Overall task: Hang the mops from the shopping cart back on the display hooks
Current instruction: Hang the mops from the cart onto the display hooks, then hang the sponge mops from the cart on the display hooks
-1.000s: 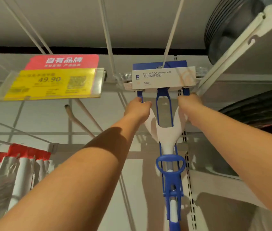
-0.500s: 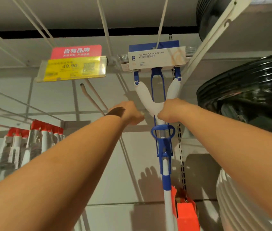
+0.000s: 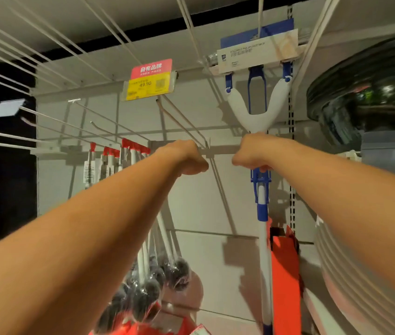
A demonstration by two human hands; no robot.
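Note:
A white and blue sponge mop (image 3: 257, 112) hangs upright from a display hook (image 3: 260, 13) at the upper right, its labelled head against the wall panel. My right hand (image 3: 252, 153) grips the mop just below the white Y-shaped fork, where the blue lever starts. The white pole runs straight down under that hand. My left hand (image 3: 186, 157) is to the left of the mop, apart from it, with fingers curled and nothing in it. An empty hook (image 3: 179, 119) sticks out of the wall above the left hand, under the yellow price tag (image 3: 149, 84).
Red-topped brushes (image 3: 119, 160) with dark round heads hang on hooks at lower left. Black basins (image 3: 365, 93) and stacked white tubs (image 3: 351, 274) fill the shelves on the right. Orange packs (image 3: 286, 267) sit behind the mop pole. Long wire hooks (image 3: 53, 122) jut out at the left.
Both hands have come down from the mop head. The right slid down to below the fork and keeps hold; the left let go and moved off to the left. The view tilted downward.

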